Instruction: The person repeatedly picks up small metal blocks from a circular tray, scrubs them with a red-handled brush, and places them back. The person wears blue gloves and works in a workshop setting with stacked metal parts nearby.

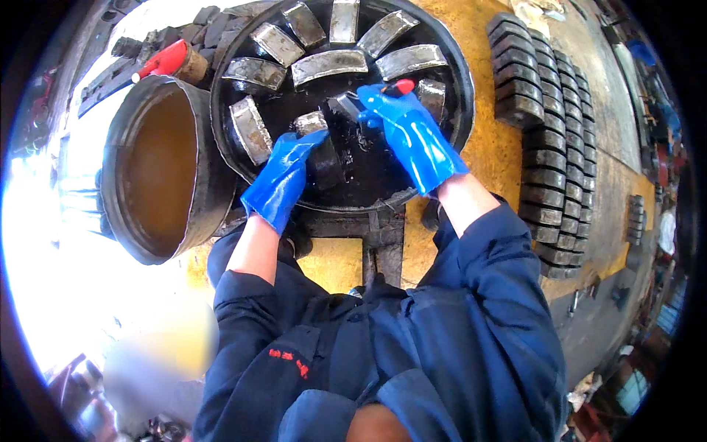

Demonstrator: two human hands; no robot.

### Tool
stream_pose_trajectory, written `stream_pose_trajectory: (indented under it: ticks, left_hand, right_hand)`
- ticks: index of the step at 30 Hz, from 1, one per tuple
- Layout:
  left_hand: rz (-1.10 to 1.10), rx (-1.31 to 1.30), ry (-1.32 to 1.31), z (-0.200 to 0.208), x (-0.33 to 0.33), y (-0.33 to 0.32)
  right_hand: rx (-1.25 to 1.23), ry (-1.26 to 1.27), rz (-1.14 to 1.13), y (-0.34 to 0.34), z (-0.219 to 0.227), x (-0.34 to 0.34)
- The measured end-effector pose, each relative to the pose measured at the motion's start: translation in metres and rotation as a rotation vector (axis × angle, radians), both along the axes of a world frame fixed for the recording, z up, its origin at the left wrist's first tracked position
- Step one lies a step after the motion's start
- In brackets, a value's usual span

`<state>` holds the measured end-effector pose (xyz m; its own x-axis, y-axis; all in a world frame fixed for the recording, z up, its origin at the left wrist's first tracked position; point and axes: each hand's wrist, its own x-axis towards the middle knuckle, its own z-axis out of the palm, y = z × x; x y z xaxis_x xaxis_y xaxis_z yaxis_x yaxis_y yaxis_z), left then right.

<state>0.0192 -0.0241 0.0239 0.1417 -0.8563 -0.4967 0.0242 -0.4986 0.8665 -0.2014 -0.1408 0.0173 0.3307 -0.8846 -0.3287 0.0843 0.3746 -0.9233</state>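
A wide round black pan (468,110) stands before me, its floor coated in dark, wet, glossy liquid. Several curved metal blocks (329,66) lie around inside it, their upper faces shiny grey. My left hand (283,173), in a blue rubber glove, grips the upper end of one such curved metal block (324,158), tilted in the near half of the pan. In the other blue glove, my right hand (412,132) is closed around a flat tool with a red handle (400,88). The tool's grey flat end points left, just above that block; brush or scraper, I cannot tell.
Left of the pan stands a large metal drum (195,169) with a brown inside. Behind it are a red object (163,59) and dark blocks (213,29). Long rows of stacked curved blocks (545,162) lie to the right. A metal stand (383,236) supports the pan.
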Motion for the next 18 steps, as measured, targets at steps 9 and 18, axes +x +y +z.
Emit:
stream_pose_trajectory:
  ticks: [9,18]
  left_hand:
    - [-0.324,-0.065,-0.407,0.030,-0.002,-0.008]
    - [-0.322,-0.130,-0.598,0.029,0.004,0.016]
  right_hand:
    - [0.042,-0.001,0.074,-0.015,0.011,0.003]
    - [0.072,0.270,0.128,-0.017,-0.014,0.022]
